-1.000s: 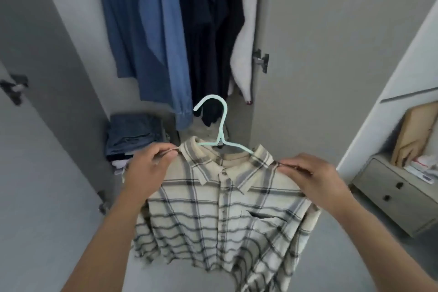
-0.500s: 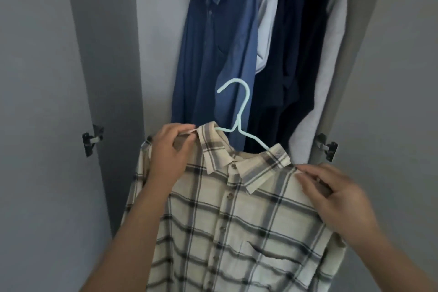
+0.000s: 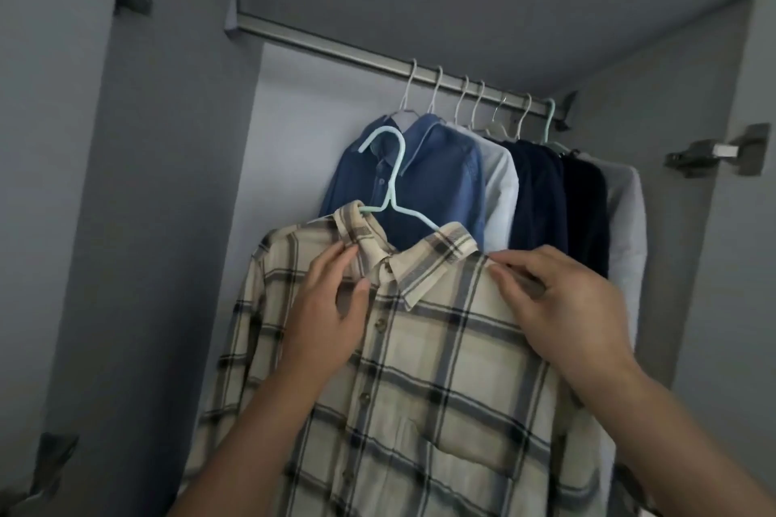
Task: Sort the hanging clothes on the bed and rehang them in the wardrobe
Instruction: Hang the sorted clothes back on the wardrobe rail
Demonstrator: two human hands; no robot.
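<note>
Hanging cream plaid shirt [image 3: 441, 348], buttoned.

soft woven plaid shirt [image 3: 441, 382] cloth; smooth mint plastic hanger [image 3: 392, 185]; brushed metal rail [image 3: 336, 48]; matt grey wardrobe panels [image 3: 168, 180].

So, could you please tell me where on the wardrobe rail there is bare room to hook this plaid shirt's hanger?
The rail is bare along its left stretch, from the wardrobe's left wall to the first white hanger hook, which carries the blue shirt. From there to the right bracket it is crowded with hooks, with only narrow gaps. The mint hanger with the plaid shirt sits below that free stretch.
</note>
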